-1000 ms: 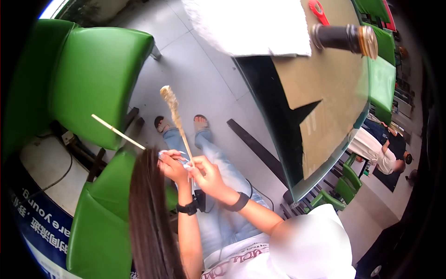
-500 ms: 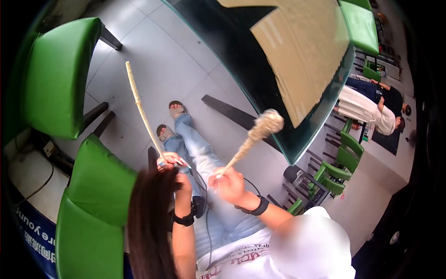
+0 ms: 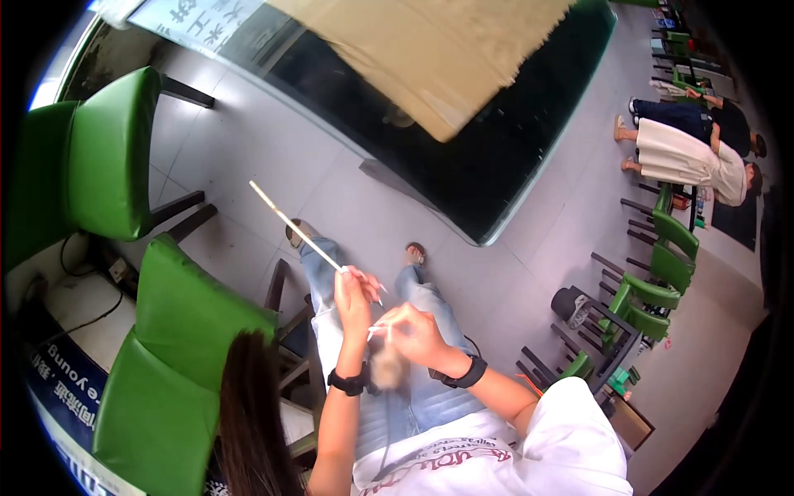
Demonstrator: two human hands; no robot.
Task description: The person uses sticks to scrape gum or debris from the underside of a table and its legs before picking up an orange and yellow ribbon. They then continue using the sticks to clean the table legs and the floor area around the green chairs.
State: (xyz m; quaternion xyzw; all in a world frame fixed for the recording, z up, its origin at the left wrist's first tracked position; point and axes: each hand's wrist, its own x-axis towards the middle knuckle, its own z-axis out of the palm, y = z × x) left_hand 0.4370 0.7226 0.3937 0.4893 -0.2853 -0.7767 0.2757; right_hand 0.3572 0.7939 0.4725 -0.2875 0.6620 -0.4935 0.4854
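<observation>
My left hand (image 3: 354,296) is closed around the lower end of a thin, pale stick (image 3: 294,219) that points up and to the left, over the floor. Close beside it, my right hand (image 3: 413,335) is pinched, with fingertips near my left wrist. A tan, fuzzy bulb-shaped bundle on a tapering stem (image 3: 387,368) hangs below the right fingers in front of my jeans. It is smeared by motion, and its stem is mostly hidden by the fingers.
A dark glass-topped table (image 3: 529,165) with a tan sheet (image 3: 438,66) on it stands ahead. Green chairs (image 3: 198,322) are at my left. More green chairs (image 3: 645,302) and two people (image 3: 678,157) are at the far right.
The fuzzy bundle has swung from pointing up toward the table to hanging below my right hand. My hands have come closer together, and the view has shifted over the table.
</observation>
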